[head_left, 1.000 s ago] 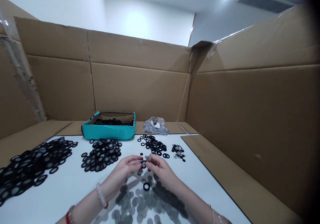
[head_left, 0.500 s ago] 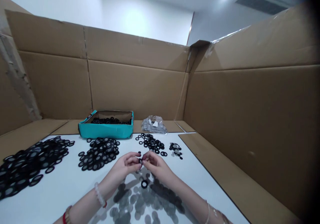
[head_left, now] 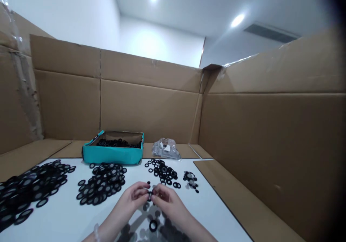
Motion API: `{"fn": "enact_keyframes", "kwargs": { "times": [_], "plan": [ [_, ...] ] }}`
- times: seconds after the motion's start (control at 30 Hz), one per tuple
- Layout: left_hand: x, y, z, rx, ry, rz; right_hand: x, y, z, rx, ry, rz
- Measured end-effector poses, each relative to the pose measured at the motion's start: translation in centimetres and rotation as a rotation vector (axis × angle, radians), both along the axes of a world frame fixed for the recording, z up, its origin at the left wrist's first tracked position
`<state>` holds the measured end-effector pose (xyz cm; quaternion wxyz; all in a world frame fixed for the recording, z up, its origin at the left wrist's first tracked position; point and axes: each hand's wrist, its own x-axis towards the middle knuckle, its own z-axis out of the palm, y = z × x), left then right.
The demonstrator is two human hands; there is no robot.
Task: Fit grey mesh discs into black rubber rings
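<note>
While a small black ring (head_left: 149, 196) is pinched between the fingers of the left hand (head_left: 129, 200) and right hand (head_left: 167, 202), a second ring (head_left: 153, 225) is shown on the tabletop (head_left: 62, 218) below.

I'm in a plain indoor workroom, more workshop than home. My white counter (head_left: 65, 206) is boxed in along its back and right edges by flattened cardboard sheets (head_left: 148, 112). White walls (head_left: 151, 44), ceiling lights (head_left: 237, 20) and a ceiling vent (head_left: 270, 33) sit above, and loose piles of black rubber rings (head_left: 101, 184) cover the counter.
</note>
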<state>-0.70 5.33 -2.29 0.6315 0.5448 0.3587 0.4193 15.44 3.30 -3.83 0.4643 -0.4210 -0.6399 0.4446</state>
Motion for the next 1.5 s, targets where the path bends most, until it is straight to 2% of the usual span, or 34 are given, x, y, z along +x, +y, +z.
{"fn": "enact_keyframes", "kwargs": {
  "times": [0.17,0.3,0.47,0.6,0.77,0.9,1.07,1.3,1.5],
  "plan": [
    [-0.5,-0.7,0.7,-0.051,0.024,-0.047,0.2,-0.2,0.3,0.029,0.019,0.019],
    [-0.8,-0.6,0.6,-0.063,0.053,-0.052,0.2,-0.4,0.6,0.038,-0.006,-0.002],
    [-0.3,-0.3,0.3,0.027,0.091,0.008,0.0,-0.4,0.5,0.028,-0.047,-0.011],
    [-0.2,-0.6,0.4,0.108,0.107,0.008,0.1,-0.5,0.7,0.067,-0.062,0.033],
    [-0.4,-0.8,0.3,0.164,0.118,0.021,0.0,-1.0,1.0,0.160,-0.197,0.030],
    [-0.4,-0.7,0.5,0.117,0.084,0.024,-0.1,-1.3,1.5,0.226,-0.220,-0.018],
    [-0.5,-1.0,1.4,0.092,0.107,0.001,0.0,-1.5,1.7,0.203,-0.194,0.019],
    [-0.7,-1.1,1.3,0.223,0.261,-0.013,0.0,-1.5,1.1,0.197,-0.219,0.010],
    [-0.4,-0.9,1.1,0.122,0.162,-0.004,-0.1,-1.5,1.4,0.168,-0.198,-0.006]
  ]
}}
